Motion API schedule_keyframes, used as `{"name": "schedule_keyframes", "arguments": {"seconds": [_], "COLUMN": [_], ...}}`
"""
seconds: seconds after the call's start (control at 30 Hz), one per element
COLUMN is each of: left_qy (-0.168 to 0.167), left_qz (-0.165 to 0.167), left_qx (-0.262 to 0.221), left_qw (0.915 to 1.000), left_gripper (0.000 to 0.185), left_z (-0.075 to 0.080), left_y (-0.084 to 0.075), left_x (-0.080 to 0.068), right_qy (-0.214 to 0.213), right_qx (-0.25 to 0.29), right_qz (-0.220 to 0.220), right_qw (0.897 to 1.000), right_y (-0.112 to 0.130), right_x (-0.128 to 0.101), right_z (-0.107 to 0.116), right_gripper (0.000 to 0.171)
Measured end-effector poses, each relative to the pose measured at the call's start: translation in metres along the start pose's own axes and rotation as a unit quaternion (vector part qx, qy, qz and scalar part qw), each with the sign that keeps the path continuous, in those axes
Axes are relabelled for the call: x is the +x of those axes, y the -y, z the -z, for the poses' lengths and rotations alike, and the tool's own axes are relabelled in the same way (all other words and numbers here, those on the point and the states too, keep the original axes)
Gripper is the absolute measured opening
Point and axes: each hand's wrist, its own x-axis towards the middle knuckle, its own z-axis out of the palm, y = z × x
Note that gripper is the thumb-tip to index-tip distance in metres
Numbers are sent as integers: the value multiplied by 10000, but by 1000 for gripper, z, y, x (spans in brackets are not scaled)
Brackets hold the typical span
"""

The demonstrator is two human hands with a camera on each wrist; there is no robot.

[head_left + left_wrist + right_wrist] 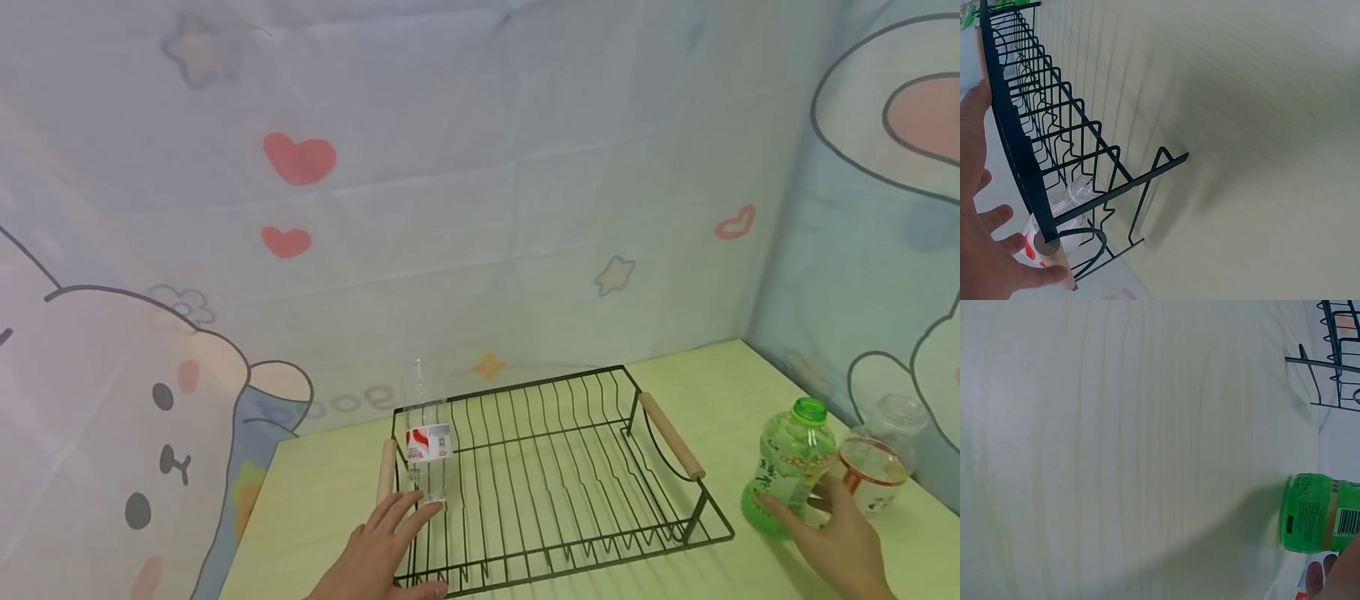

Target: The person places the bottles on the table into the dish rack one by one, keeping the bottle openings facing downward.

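A black wire dish rack (540, 435) with wooden handles stands on the table. A clear plastic bottle (430, 479) with a red and white label leans in its left end, neck down. My left hand (382, 542) lies over the rack's front left corner, fingers spread towards that bottle; in the left wrist view a fingertip meets the wooden handle (1060, 253). To the right of the rack, my right hand (840, 533) holds a green bottle (787, 467) with an open mouth, thumb on the near side and fingers behind. The right wrist view shows the green bottle's (1310, 512) lower part.
Behind the green bottle stands a clear bottle (877, 467) with a red-banded label, close to the right wall. Cartoon-printed cloth (487, 208) hangs behind and beside the pale green table (300, 500).
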Motion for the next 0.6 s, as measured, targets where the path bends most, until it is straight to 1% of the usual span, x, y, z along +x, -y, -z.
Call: {"name": "schedule_keyframes", "arguments": {"seconds": [0.13,0.4,0.53,0.6], "left_qy": [-137,-305,-321,-307], "left_qz": [-201,-336,-358,-362], "left_qx": [65,234,279,270], "left_qw": [9997,9987,9985,9985], "left_gripper": [70,69,68,68], "left_z": [-3,-5,-5,-4], "left_y": [2,4,4,4], "left_x": [0,0,0,0], "right_qy": [-30,-194,-329,-449], "right_qx": [-108,-231,-216,-226], "right_qz": [19,189,400,593], "right_qw": [9999,9994,9984,9970], "right_y": [-2,1,8,15], "right_x": [1,0,-1,-2], "right_z": [0,3,7,8], "right_gripper": [86,82,79,76]}}
